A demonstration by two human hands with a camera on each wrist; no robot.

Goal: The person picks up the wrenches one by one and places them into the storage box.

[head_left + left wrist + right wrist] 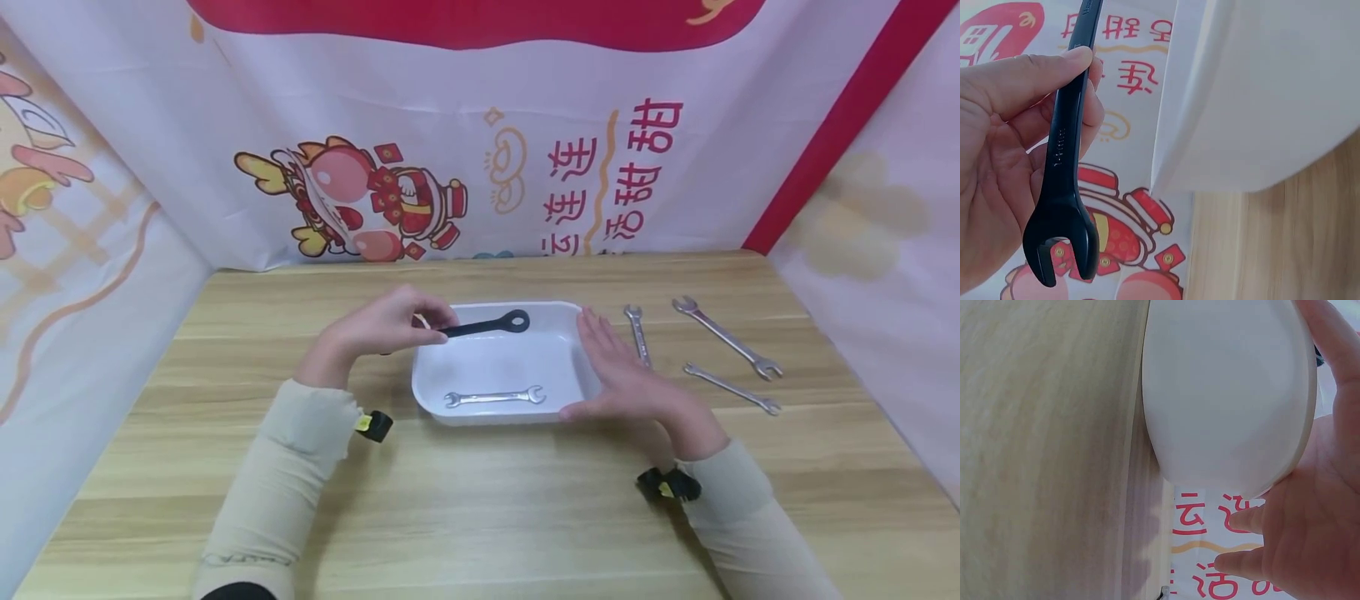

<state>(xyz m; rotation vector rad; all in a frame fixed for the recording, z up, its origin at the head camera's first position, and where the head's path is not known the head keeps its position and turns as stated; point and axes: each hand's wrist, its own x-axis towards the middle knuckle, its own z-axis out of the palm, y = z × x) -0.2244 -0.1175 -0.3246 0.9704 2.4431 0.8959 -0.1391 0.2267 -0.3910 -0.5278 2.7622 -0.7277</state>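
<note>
My left hand (390, 323) pinches a black combination wrench (487, 325) by its shaft, over the left side of a white tray (427, 400). In the left wrist view the wrench's open end (1063, 240) points down past the palm, and the thumb lies along the shaft. A silver double open-ended wrench (495, 397) lies inside the tray near its front wall. At the tray's right end, my right hand (618, 371) rests against the rim with its fingers extended; the right wrist view shows the palm beside the tray's wall (1229, 394).
To the right of the tray, several silver wrenches lie on the wooden table (480, 517): a short one (637, 333) partly behind the right hand, a larger one (727, 336) and a thin one (731, 387). A printed cloth (480, 150) hangs behind the table.
</note>
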